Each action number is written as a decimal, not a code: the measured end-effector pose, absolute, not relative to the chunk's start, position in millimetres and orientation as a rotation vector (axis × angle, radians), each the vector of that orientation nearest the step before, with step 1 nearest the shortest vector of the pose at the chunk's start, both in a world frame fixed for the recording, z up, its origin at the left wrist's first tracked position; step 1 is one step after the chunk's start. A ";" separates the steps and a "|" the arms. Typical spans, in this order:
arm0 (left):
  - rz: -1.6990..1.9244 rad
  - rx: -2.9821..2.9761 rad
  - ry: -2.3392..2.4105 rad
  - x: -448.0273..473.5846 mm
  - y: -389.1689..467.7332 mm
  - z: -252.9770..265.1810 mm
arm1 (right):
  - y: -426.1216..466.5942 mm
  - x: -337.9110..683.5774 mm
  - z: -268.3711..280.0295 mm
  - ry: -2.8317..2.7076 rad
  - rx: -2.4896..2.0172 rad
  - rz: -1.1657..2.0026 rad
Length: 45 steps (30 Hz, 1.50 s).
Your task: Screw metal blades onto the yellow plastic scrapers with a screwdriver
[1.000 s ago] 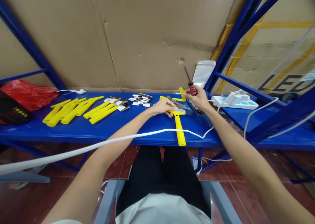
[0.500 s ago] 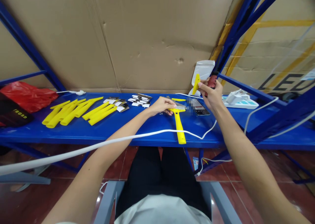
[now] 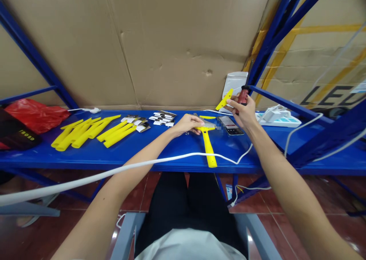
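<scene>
My left hand (image 3: pixel 188 125) is closed at the head of a yellow scraper (image 3: pixel 209 149), pinching its left end. A flat metal blade (image 3: pixel 208 125) lies across that head. The scraper's handle points towards me over the table's front edge. Raised to the right, my right hand (image 3: pixel 246 111) grips a screwdriver (image 3: pixel 243 95) with a red handle, its shaft pointing up. Between the thumb and fingers of the same hand is a small yellow plastic strip (image 3: pixel 225 99) with holes. Another yellow strip (image 3: pixel 207 117) lies just behind the scraper head.
Several yellow handles (image 3: pixel 82 135) and finished-looking scrapers with black-and-white card sleeves (image 3: pixel 141 124) lie left on the blue table (image 3: pixel 160 149). Folded cards (image 3: pixel 162 118), a phone (image 3: pixel 231 125) and a power strip (image 3: pixel 281 119) stand behind. A white cable (image 3: pixel 143 161) crosses in front.
My right hand has turned the yellow strip from nearly upright to a slant, and the screwdriver now stands more upright. My left hand and the scraper stay in place.
</scene>
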<state>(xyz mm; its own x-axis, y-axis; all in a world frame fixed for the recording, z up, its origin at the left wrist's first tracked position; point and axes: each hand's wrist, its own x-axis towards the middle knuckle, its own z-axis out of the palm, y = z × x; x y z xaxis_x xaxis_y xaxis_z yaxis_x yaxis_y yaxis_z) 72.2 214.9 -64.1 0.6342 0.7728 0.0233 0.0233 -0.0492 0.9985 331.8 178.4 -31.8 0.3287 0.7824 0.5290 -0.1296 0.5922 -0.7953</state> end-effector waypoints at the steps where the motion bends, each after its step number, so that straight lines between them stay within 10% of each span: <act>1: 0.703 1.510 0.700 72.4 214.8 -63.9 | 178.9 332.2 -32.3 -1.070 -0.736 0.668; 45: 0.821 1.237 0.691 72.3 218.0 -61.3 | 178.9 284.0 -70.4 -1.189 -1.035 0.996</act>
<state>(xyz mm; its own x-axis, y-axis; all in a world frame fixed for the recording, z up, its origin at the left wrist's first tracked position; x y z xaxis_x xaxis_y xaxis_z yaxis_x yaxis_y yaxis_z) 72.3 218.0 -61.3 0.5421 0.8401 -0.0174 -0.1600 0.1235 0.9794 284.0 178.9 -70.4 0.1075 0.9677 0.2282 -0.0547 0.2350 -0.9705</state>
